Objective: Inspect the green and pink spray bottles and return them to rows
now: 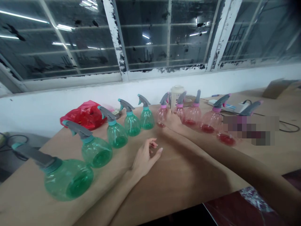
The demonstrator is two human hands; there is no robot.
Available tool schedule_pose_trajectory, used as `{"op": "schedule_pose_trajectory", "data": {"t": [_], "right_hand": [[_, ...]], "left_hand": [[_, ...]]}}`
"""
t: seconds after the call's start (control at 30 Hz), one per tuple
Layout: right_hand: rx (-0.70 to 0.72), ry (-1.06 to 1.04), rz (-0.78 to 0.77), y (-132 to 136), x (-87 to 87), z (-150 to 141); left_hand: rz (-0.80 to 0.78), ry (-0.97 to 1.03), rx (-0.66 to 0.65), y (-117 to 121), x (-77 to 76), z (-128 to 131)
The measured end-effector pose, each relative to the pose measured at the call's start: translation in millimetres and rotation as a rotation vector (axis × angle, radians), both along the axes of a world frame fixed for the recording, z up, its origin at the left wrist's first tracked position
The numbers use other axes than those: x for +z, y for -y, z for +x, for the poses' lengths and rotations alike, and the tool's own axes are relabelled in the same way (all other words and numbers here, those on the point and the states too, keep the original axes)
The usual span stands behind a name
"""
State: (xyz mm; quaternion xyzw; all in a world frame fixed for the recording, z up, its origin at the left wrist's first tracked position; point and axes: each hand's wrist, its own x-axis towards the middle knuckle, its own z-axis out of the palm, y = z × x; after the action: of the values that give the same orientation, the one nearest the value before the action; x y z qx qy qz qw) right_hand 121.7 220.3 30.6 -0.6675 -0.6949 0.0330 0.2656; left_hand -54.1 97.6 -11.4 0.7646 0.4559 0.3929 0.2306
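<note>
My right hand (174, 121) reaches across to the row of pink spray bottles. Its fingers are closed against the right side of the leftmost pink spray bottle (161, 115), and some fingertips are hidden. Just behind that hand stands another pink spray bottle (180, 110), partly covered by it. Over the middle of the table, my left hand (146, 157) has loosely bent fingers spread apart and holds nothing. Nearest to it are a green spray bottle (117, 135) and a smaller-looking green spray bottle (132, 124), both upright with grey trigger heads and green liquid inside.
More green bottles line the left, including a large near one (68, 179); more pink bottles (211, 121) extend rightward. A red plastic bag (83, 114), white container (176, 91), power strip (235, 106) with cables and cardboard box (277, 88) sit toward the windowed wall.
</note>
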Motion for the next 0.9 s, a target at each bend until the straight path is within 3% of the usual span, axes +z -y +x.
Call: {"op": "schedule_pose_trajectory", "data": {"t": [0.17, 0.3, 0.47, 0.7, 0.9], "right_hand": [[0.033, -0.091, 0.095, 22.9, -5.6, 13.4], [0.090, -0.213, 0.241, 40.6, -11.4, 42.4], [-0.030, -0.254, 0.384, 30.7, -15.9, 77.9], [-0.117, -0.290, 0.238, 0.0, -13.0, 77.8], [-0.117, -0.249, 0.178, -7.8, -10.2, 74.6]], "left_hand": [[-0.015, 0.013, -0.015, 0.2, 2.2, 0.3], [-0.022, 0.003, -0.020, 0.4, 2.5, 0.3], [-0.026, -0.030, -0.021, 0.5, 2.4, 0.1], [-0.021, -0.013, -0.022, 0.8, 2.1, 0.4], [-0.029, 0.009, -0.014, 1.3, 1.4, 0.8]]}}
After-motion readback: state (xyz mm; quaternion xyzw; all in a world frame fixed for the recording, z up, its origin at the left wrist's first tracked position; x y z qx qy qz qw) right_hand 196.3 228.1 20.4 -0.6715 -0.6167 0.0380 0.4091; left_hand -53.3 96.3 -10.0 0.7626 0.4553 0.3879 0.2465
